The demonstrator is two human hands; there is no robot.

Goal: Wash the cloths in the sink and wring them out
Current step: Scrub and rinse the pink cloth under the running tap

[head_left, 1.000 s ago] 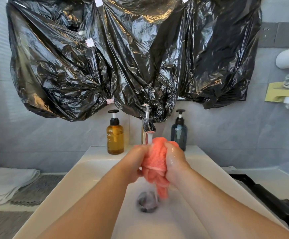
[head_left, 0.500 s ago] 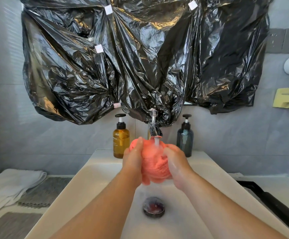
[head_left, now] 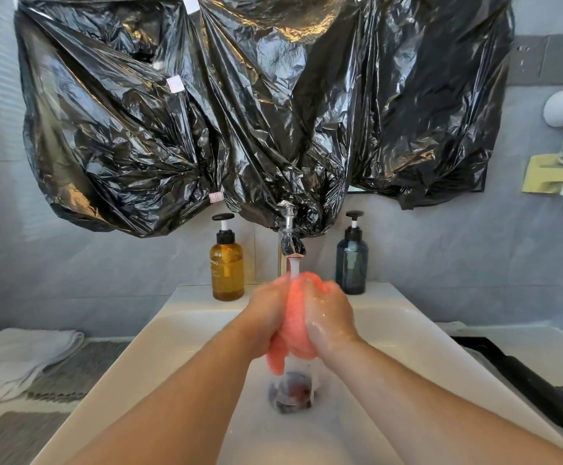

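Observation:
A bunched orange-pink cloth (head_left: pixel 296 317) is squeezed between my left hand (head_left: pixel 266 317) and my right hand (head_left: pixel 329 317) above the white sink (head_left: pixel 179 333). Both hands grip it from the sides, fingers curled round it. Water runs from the tap (head_left: pixel 292 245) straight onto the top of the cloth. A tail of the cloth hangs down below my left hand, and water falls from it toward the dark drain (head_left: pixel 292 394).
An amber pump bottle (head_left: pixel 227 266) and a dark blue pump bottle (head_left: pixel 351 263) stand on the sink's back ledge. Black plastic sheeting (head_left: pixel 240 112) hangs on the wall. A white towel (head_left: pixel 15 360) and grey mats lie on the left counter. A dark object (head_left: pixel 522 374) lies right.
The cloth went from a long twisted roll to a ball directly under the tap stream. A tail now hangs below my left hand.

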